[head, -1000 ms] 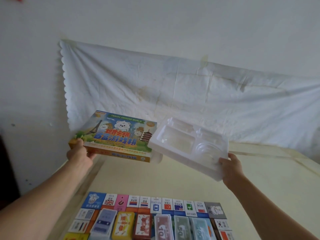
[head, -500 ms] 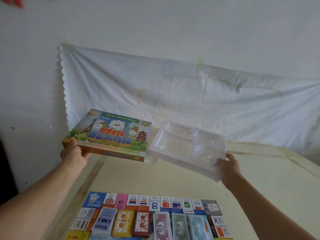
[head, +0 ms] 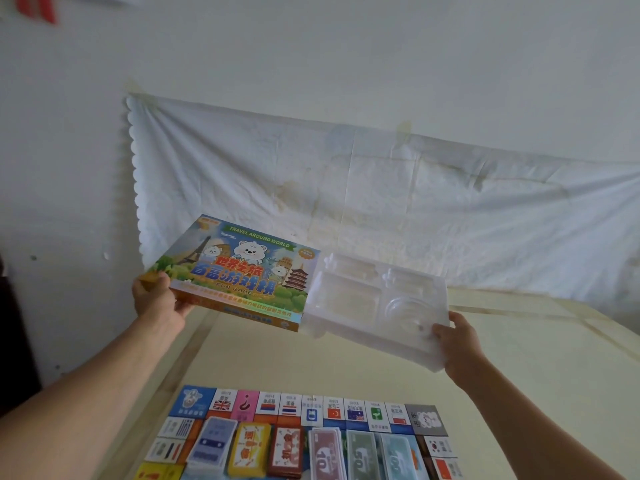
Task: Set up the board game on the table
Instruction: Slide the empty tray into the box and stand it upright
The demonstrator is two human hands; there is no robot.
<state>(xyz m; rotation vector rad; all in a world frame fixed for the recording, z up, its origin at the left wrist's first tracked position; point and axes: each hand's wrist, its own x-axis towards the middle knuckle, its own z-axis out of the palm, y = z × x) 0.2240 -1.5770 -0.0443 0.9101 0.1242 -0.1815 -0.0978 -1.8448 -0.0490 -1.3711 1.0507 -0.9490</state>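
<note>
box lid (head: 242,271), held in left hand (head: 156,299): printed cardboard, glossy, iridescent strip along edge | tray (head: 374,299), held in right hand (head: 457,341): thin translucent white plastic, shiny | cloth (head: 346,202), beyond both hands: white fabric, creased, matt, stained | table (head: 554,348), below hands: pale, smooth, matt | board (head: 311,412), below hands: printed card

Two bare forearms show, uncovered from the lower edge of the view up to the wrists. The left forearm (head: 86,386) looks broad close to the camera and narrows toward the left hand (head: 157,299). The right forearm (head: 540,417) looks slimmer, ending in the right hand (head: 457,344). Both hands are bare too, with plain fingers and thumbs.
</note>
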